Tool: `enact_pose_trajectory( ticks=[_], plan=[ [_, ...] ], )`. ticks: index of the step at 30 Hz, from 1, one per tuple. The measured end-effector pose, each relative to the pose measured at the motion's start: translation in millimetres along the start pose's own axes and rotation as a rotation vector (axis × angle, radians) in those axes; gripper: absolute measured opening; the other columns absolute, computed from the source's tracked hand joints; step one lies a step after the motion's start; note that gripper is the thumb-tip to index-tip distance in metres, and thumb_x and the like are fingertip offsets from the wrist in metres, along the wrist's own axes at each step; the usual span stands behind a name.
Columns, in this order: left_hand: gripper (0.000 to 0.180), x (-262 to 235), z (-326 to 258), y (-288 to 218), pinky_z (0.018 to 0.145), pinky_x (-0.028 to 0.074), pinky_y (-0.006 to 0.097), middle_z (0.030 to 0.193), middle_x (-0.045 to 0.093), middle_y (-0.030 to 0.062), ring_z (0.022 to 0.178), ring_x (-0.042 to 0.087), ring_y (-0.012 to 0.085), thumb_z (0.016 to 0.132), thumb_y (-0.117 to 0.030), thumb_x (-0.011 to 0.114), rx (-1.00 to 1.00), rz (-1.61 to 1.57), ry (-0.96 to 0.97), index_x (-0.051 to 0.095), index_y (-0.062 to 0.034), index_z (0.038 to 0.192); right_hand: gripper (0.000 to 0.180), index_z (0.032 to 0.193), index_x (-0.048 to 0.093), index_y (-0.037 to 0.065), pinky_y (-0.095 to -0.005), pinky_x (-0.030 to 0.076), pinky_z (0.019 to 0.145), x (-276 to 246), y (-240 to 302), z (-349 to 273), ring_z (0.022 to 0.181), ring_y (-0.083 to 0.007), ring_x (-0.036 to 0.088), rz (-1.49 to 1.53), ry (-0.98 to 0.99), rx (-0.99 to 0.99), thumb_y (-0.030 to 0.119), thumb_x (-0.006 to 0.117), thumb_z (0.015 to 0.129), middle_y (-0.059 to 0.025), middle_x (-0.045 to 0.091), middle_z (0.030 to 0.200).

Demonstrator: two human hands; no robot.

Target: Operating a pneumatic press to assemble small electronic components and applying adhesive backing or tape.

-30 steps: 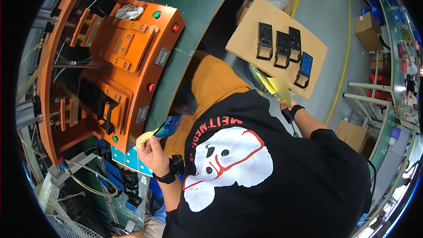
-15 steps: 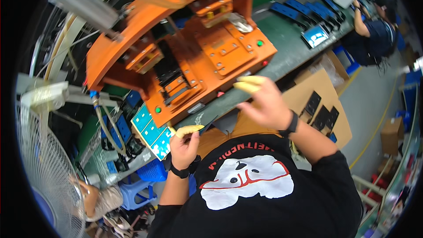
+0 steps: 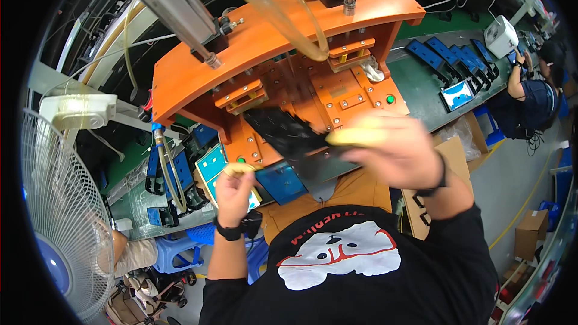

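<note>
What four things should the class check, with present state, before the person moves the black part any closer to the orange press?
1. Right hand has the black part in its grip: ok, held at one end.
2. Left hand holds the blue panel: ok.
3. Orange press rams raised: cannot tell.
4. Yellow finger covers on: ok on the right hand; left blurred.
</note>
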State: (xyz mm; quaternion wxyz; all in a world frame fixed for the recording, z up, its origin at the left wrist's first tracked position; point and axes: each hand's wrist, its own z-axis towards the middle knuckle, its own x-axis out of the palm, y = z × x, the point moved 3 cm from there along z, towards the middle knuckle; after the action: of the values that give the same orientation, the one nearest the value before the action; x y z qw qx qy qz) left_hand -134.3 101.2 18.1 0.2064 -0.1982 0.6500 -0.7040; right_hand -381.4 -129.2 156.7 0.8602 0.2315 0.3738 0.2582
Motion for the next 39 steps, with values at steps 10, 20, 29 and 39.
enact_pose_trajectory(
  ticks=[10, 20, 29, 39],
  plan=[
    [0.028, 1.6, 122.6, -16.9, 0.082, 0.049, 0.027, 0.097, 0.068, 0.0065, 0.089, 0.060, 0.0099, 0.102, -0.018, 0.062, -0.060, 0.520, 0.026, 0.065, 0.0056, 0.116, 0.031, 0.131, 0.059, 0.005, -0.0416, 0.046, 0.109, -138.2, -191.3, -291.6, 0.125, -0.0292, 0.057, 1.062, -1.106, 0.712, 0.019, 0.058, 0.105, -0.0116, 0.065, 0.126],
    [0.058, 5.3, 143.7, -35.7, 0.117, 0.040, 0.044, 0.145, 0.056, 0.0113, 0.138, 0.050, 0.0277, 0.096, -0.037, 0.069, 0.064, 1.167, 0.128, 0.052, -0.0086, 0.143, 0.029, 0.129, 0.055, -0.005, -0.0447, 0.049, 0.113, -65.7, -467.9, -85.1, 0.127, -0.0338, 0.059, 1.319, -0.595, 0.989, 0.011, 0.050, 0.106, -0.0224, 0.057, 0.132],
    [0.052, -11.4, 220.7, -28.3, 0.112, 0.044, 0.042, 0.141, 0.059, 0.0123, 0.133, 0.054, 0.0279, 0.097, -0.034, 0.064, 0.351, 1.578, -0.156, 0.054, -0.0096, 0.142, 0.035, 0.122, 0.057, 0.009, -0.0254, 0.058, 0.060, -84.3, -555.4, -28.9, 0.087, -0.0176, 0.072, 1.249, 0.146, 0.952, 0.034, 0.066, 0.098, -0.0087, 0.068, 0.103],
    [0.045, -5.1, 229.2, -19.0, 0.106, 0.048, 0.039, 0.137, 0.062, 0.0135, 0.126, 0.059, 0.0283, 0.099, -0.029, 0.059, 0.863, 1.962, -0.364, 0.056, -0.0110, 0.141, 0.039, 0.120, 0.057, 0.011, -0.0228, 0.053, 0.053, -90.1, -558.7, -8.4, 0.082, -0.0150, 0.071, 1.055, 0.092, 1.403, 0.039, 0.069, 0.096, -0.0064, 0.068, 0.097]
  ],
)
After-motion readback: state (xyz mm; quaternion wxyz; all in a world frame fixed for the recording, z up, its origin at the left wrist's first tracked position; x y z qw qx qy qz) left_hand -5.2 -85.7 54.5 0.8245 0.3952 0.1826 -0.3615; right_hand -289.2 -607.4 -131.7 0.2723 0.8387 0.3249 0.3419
